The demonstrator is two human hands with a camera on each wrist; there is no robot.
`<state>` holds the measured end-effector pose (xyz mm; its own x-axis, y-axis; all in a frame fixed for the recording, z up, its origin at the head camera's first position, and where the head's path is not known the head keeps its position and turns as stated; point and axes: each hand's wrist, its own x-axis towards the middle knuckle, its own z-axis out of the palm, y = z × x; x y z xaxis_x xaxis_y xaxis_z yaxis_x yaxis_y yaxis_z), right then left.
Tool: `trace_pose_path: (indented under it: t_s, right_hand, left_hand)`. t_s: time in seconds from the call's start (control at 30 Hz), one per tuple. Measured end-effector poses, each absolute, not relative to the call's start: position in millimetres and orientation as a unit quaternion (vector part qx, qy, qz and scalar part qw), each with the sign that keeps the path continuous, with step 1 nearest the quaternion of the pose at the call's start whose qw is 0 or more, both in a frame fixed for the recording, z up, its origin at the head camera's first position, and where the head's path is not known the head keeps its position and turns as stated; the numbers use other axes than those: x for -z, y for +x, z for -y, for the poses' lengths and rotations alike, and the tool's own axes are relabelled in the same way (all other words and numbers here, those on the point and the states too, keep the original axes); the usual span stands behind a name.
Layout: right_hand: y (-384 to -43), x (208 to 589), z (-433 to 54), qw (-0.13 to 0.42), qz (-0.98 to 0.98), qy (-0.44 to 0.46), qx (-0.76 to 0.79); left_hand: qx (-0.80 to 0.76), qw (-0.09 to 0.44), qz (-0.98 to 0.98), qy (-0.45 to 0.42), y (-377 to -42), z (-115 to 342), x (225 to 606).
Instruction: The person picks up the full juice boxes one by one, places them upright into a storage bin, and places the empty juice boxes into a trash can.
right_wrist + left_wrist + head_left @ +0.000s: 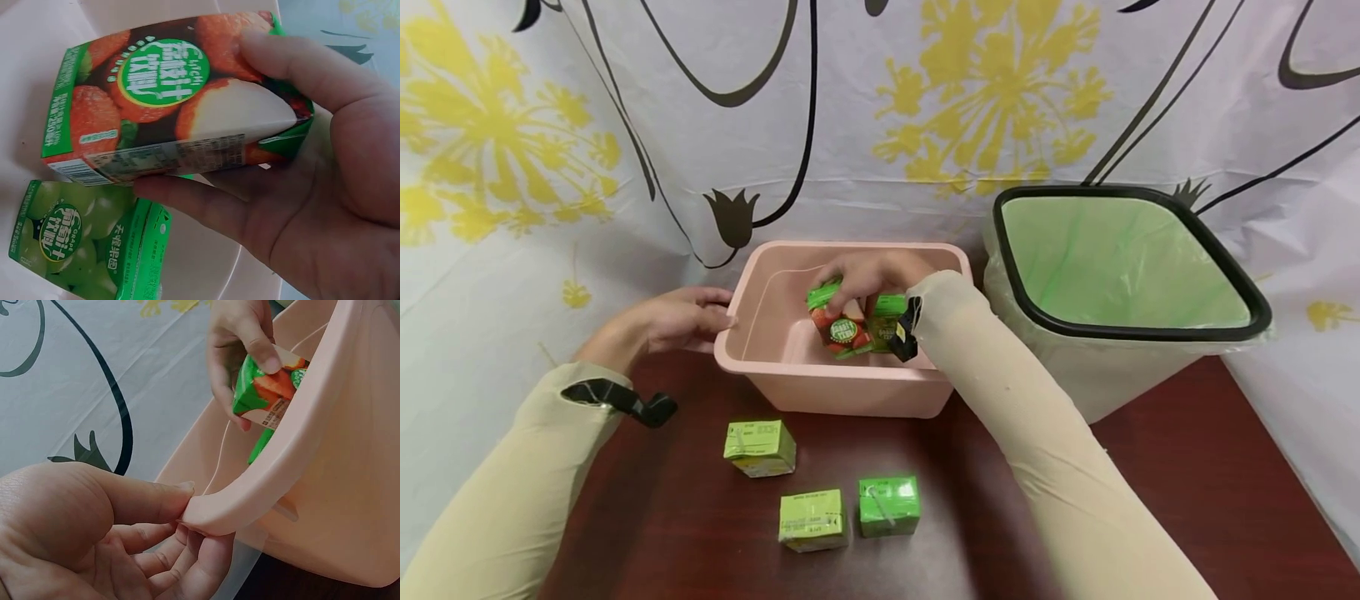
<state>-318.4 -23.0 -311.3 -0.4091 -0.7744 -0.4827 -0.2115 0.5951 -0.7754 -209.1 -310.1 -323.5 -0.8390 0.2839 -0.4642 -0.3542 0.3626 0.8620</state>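
Inside the pink plastic basin (835, 392), my right hand (876, 275) grips a litchi juice box (162, 87) with red fruit pictures, thumb on one face and fingers beneath. Below it in the right wrist view lies a green grape juice box (75, 237) on the basin's floor, partly hidden by my wrist in the head view. At the basin's left end, my left hand (94, 519) pinches the rim between thumb and fingers.
Two yellow-green juice boxes (760, 448) and a bright green box (889, 506) stand on the dark red table (700, 517) in front of the basin. A black-rimmed bin (1135, 333) with a clear liner stands to the right. Flower-patterned cloth (850, 125) hangs behind.
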Motion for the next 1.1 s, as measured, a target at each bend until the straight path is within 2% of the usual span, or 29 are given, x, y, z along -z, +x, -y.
trace_pose_path:
  t_s: [0.5, 0.77, 1.1]
  right_hand:
    - [-323, 329, 18, 0.500, -0.750, -0.332, 0.277]
    - [-326, 343, 11, 0.510, -0.740, -0.351, 0.264]
    - [-319, 356, 20, 0.547, -0.725, -0.302, 0.289]
  left_hand:
    - [-0.558, 0.281, -0.780, -0.024, -207, 310, 322]
    - [-0.563, 0.285, -0.776, -0.022, -208, 308, 321]
    - [-0.563, 0.283, -0.776, -0.023, -209, 309, 322]
